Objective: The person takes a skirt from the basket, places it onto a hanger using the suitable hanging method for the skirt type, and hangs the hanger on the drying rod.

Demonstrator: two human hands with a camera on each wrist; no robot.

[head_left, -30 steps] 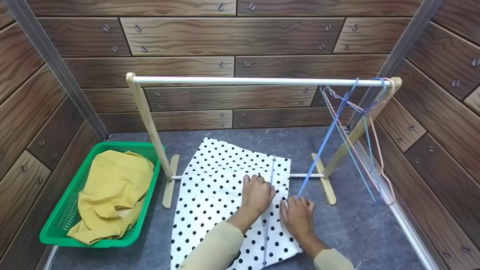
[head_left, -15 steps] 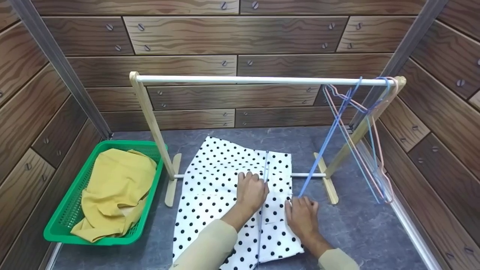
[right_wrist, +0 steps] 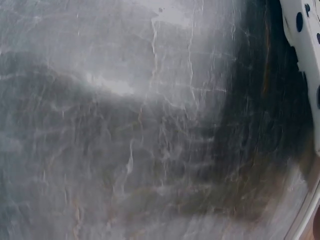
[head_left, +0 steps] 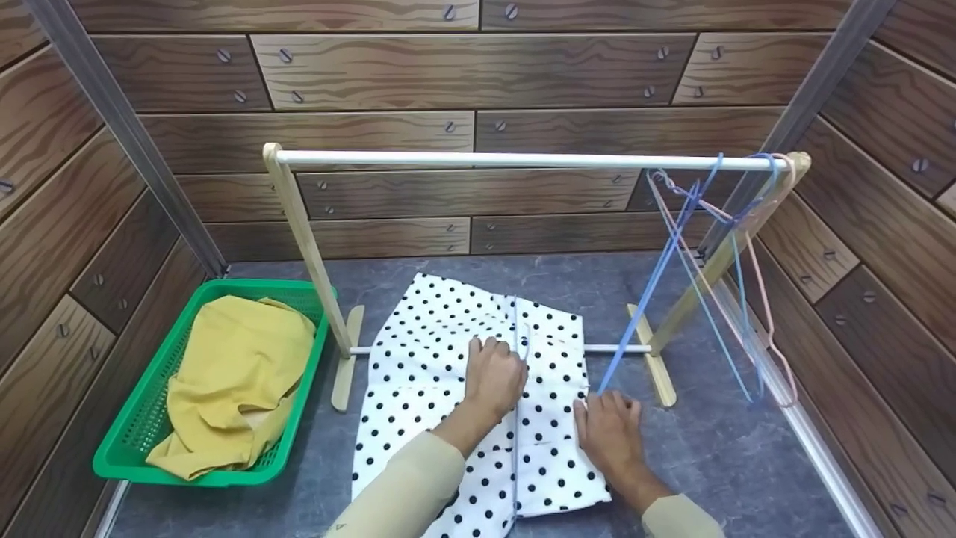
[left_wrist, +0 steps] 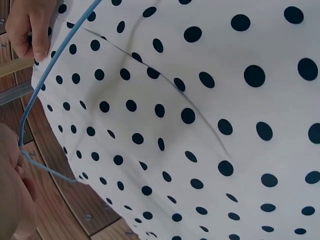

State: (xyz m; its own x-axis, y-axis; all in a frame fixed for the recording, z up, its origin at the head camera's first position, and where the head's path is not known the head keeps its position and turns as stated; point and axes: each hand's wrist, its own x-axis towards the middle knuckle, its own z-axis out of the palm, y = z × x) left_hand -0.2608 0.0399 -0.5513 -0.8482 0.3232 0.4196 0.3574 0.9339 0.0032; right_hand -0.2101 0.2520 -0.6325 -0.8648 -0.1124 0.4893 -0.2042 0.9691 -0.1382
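This looks like a small staged booth rather than an ordinary room: plank-patterned walls (head_left: 478, 71) enclose the left, right and far sides, their grain and screw heads apparently printed, with grey corner posts (head_left: 123, 142) between. A marbled grey tabletop (head_left: 732, 463) spans the bottom; the clothes rack (head_left: 463, 159), green basket (head_left: 123, 472) and dotted cloth (head_left: 411, 411) suggest laundry.

from the head we look forward and down, well back, over the rack (head_left: 478, 159) and the spotted cloth (head_left: 418, 373). our left wrist view sits close over that cloth, turned sideways, wall planks (left_wrist: 55, 200) at lower left; our right wrist view faces the grey floor (right_wrist: 125, 125) closely. all three share the cloth, the last only its edge.
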